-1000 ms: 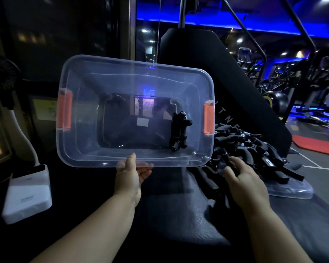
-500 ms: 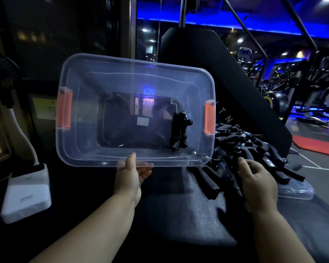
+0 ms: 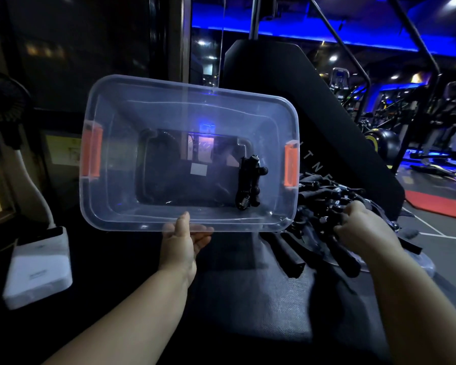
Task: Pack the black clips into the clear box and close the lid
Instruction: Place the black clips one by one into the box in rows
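My left hand (image 3: 182,241) grips the near rim of the clear box (image 3: 121,159), holding it tilted so its open side faces me. The box has orange latches at both ends, and one black clip (image 3: 249,185) lies inside near the right end. To the right is a pile of black clips (image 3: 324,196) resting on the clear lid (image 3: 421,264). My right hand (image 3: 363,227) is on top of that pile, fingers curled around a clip.
A white device (image 3: 37,270) with a white cable sits at the left on the dark surface. A black padded slab (image 3: 287,106) rises behind the box. Gym machines and a red mat stand at the far right.
My right hand moved right and further into the clip pile and curled its fingers on a clip. The box and my left hand stayed almost still.
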The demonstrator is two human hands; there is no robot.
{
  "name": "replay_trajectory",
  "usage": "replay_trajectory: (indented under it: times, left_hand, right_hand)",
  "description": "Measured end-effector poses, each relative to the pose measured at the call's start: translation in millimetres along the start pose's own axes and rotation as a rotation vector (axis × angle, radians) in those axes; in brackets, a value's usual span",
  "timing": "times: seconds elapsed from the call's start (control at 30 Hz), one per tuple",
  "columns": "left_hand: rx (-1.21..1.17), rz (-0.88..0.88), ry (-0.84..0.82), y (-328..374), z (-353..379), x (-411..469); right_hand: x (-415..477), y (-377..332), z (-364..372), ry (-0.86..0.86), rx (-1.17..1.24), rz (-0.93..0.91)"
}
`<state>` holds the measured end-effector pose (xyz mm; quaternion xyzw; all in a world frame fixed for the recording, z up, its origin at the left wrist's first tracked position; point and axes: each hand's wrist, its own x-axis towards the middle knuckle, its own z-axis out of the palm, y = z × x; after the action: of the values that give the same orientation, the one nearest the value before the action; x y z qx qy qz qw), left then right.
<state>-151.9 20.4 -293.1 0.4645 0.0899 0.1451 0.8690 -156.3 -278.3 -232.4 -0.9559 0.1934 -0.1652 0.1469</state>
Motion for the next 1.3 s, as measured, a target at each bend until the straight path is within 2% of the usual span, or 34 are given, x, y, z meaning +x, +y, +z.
replay_trajectory:
  times: [0.3,0.57,0.8,0.9,1.0,1.13,1.3]
  left_hand:
    - [-0.003,-0.002,0.001,1.8,-0.4,-2.5]
    - [-0.003,-0.001,-0.008,1.9,-0.6,-2.4]
    - [-0.002,-0.007,-0.009,2.5,-0.5,-2.7]
    - [-0.004,-0.012,-0.012,2.7,-0.7,-2.4]
    - [-0.006,-0.013,-0.015,3.0,-0.7,-1.9]
    - [-0.018,-0.017,-0.012,3.6,-0.4,-2.2]
    - [-0.013,-0.031,-0.051,1.7,-3.8,0.8]
  right_hand:
    - [26.4,-23.8,-10.1,-0.164,-0.277,-0.065]
    - [19.0,-30.9,-13.0,-0.149,-0.170,-0.005]
    - [4.6,-30.7,-17.2,-0.131,-0.143,-0.079]
    - [-2.2,-34.1,-29.6,-0.116,-0.092,-0.106]
    - [-13.1,-39.0,-47.6,-0.013,0.023,-0.132]
    - [-31.9,-51.5,-70.4,0.143,0.207,-0.228]
    - [-53.3,-85.6,-85.6,0.211,0.410,-0.371]
